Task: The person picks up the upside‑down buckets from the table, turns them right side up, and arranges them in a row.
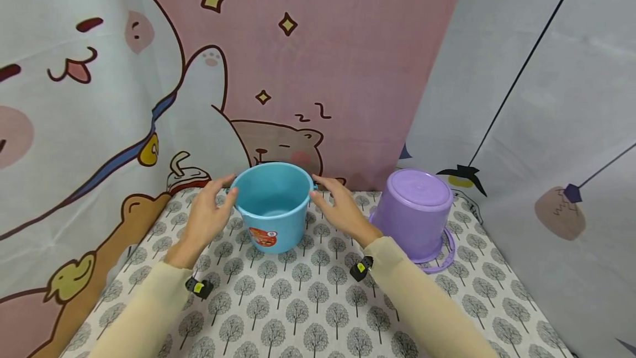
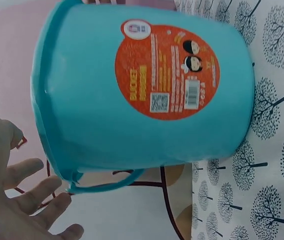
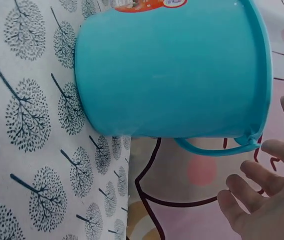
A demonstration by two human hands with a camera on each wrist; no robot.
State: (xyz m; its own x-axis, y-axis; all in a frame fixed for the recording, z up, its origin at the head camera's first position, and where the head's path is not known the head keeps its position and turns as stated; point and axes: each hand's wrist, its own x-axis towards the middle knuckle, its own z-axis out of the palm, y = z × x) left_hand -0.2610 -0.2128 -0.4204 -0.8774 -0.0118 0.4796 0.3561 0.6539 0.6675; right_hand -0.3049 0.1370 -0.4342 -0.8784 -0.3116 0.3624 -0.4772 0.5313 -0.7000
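Note:
A blue bucket (image 1: 278, 225) stands upright on the tree-print cloth, its mouth facing up. On its front is a red-orange label (image 2: 166, 70), large in the left wrist view. My left hand (image 1: 208, 209) is at the left side of the rim, fingers spread and relaxed. Across from it my right hand (image 1: 343, 209) has its fingers loosely extended by the right side of the rim. The bucket's handle (image 3: 206, 149) hangs down behind, with the right fingertips close to its joint. Neither hand's fingers are curled round the bucket.
To the right, a purple bucket (image 1: 412, 220) is upside down, its handle (image 1: 449, 253) lying on the cloth. The tree-print cloth (image 1: 298, 314) covers the table. Behind hangs a cartoon-print curtain (image 1: 348, 70), close to the table's back edge.

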